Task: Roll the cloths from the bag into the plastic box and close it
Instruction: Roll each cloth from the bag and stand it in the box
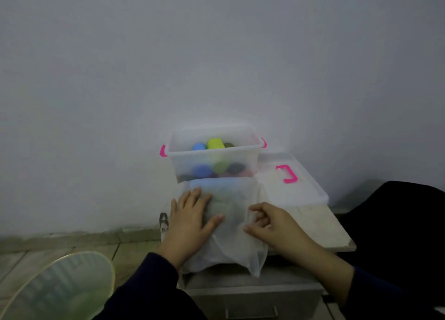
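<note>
A clear plastic box (212, 152) with pink latches stands open against the wall, holding several rolled cloths in blue, yellow-green and dark colours. Its clear lid (296, 192) with a pink handle lies flat to the right. In front of the box sits a white translucent bag (231, 242) with cloths dimly showing inside. My left hand (190, 218) lies flat on the bag's left side, fingers straight. My right hand (272, 223) pinches the bag's fabric at its right side with curled fingers.
Everything rests on a small pale table (320, 228) with a drawer below its front. A round fan guard (60, 288) is at the lower left over the tiled floor. Dark fabric (397, 223) fills the right side. A grey wall stands close behind.
</note>
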